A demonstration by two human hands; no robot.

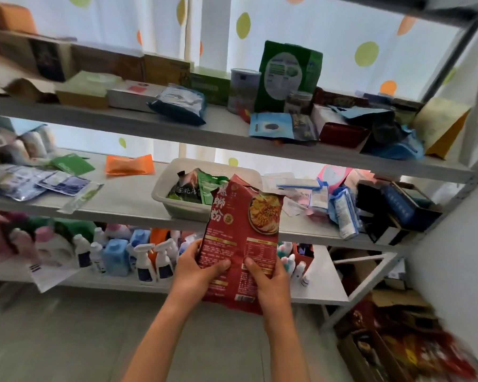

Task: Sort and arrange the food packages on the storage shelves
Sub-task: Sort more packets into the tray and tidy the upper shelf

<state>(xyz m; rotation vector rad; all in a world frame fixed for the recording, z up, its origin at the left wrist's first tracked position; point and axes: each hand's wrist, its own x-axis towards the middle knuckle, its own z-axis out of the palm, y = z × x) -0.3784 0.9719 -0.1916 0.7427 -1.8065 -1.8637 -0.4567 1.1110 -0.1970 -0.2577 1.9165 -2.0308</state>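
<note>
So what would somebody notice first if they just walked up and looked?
Probably the big red noodle packet, held up in front of the shelves by the left hand and right hand. Behind it a white basket of packets sits on the middle shelf, and a tall green bag stands above.

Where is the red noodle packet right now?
In the head view, centre frame, the red packet is held upright by both hands, left hand and right hand, just in front of the white basket on the middle shelf.
</note>
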